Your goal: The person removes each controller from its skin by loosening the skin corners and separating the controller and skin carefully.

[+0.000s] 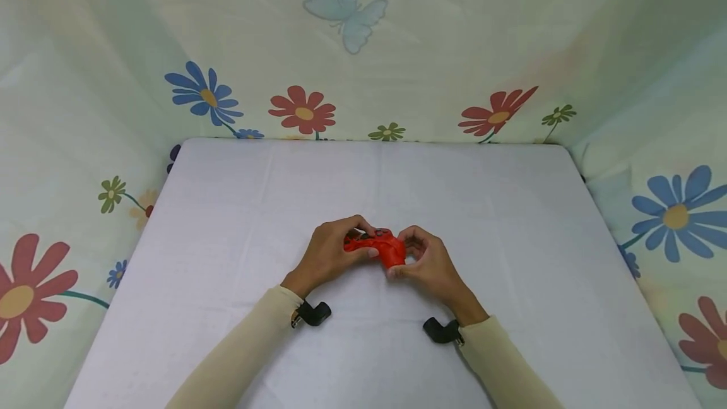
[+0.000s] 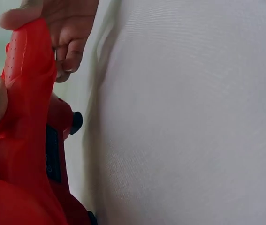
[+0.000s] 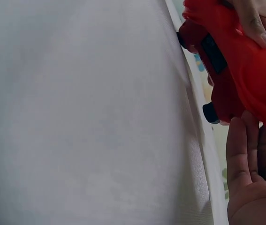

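A game controller (image 3: 224, 96), dark red with black thumbsticks, is held over the middle of the table between both hands. A bright red, flexible-looking cover (image 1: 392, 250) with a dotted grip end wraps its back and handles. My left hand (image 1: 329, 248) grips the left side, thumb on the near side and fingers over the far side. On the other handle, my right hand (image 1: 428, 264) pinches the cover's end between thumb and fingers. In the right wrist view, right fingertips (image 3: 249, 119) touch the cover's edge beside a thumbstick (image 3: 210, 113).
A white cloth (image 1: 227, 207) covers the table under the hands. Curtains with printed flowers (image 1: 303, 112) and a butterfly (image 1: 349, 14) stand around the back and sides. Each wrist carries a small black camera mount, the left one (image 1: 315, 314) close over the cloth.
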Demonstrator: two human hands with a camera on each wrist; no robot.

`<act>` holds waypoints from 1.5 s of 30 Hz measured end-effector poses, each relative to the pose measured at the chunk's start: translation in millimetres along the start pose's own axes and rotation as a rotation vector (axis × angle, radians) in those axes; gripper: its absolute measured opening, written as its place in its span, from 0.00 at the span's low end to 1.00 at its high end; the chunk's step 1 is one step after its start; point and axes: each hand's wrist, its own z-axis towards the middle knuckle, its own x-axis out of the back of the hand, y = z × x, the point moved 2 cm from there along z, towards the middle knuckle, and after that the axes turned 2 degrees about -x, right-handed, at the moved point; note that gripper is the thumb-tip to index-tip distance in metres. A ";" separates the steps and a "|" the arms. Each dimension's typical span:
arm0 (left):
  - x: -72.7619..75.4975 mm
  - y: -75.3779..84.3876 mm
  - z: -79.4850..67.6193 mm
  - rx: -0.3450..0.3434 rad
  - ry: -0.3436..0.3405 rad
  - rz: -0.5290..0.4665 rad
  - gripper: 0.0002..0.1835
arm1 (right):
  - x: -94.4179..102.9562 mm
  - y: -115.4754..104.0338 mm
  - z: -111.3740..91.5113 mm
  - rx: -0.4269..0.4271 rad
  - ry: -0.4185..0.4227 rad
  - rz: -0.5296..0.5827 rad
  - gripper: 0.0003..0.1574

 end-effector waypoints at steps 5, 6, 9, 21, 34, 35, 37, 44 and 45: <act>0.3 1.6 2.6 -0.004 0.006 -0.010 0.19 | 3.4 2.1 3.0 0.001 0.022 0.006 0.33; 0.4 1.8 3.0 -0.003 0.006 -0.010 0.19 | 4.1 2.8 2.8 -0.007 0.029 0.004 0.33; 0.2 2.1 4.1 -0.003 0.004 -0.012 0.18 | 5.4 4.0 1.3 -0.029 0.041 0.012 0.31; 1.9 3.0 6.5 0.021 0.018 -0.018 0.17 | 1.3 1.9 0.2 0.010 0.071 0.059 0.38; -0.3 1.4 3.3 0.026 -0.008 0.010 0.17 | 5.8 10.3 0.7 -0.002 0.039 0.013 0.28; -0.3 1.7 3.1 0.029 -0.013 0.016 0.17 | 5.5 10.9 -0.4 -0.012 0.044 0.011 0.27; -0.4 2.1 3.0 0.033 -0.018 0.026 0.17 | 5.1 11.7 -2.2 -0.027 0.060 0.009 0.27; -1.5 2.3 2.7 0.023 -0.004 0.048 0.17 | 0.7 12.7 -7.8 -0.100 0.133 0.028 0.24; -1.6 1.8 2.3 0.023 -0.002 0.056 0.16 | -0.1 12.9 -8.5 -0.114 0.134 0.035 0.24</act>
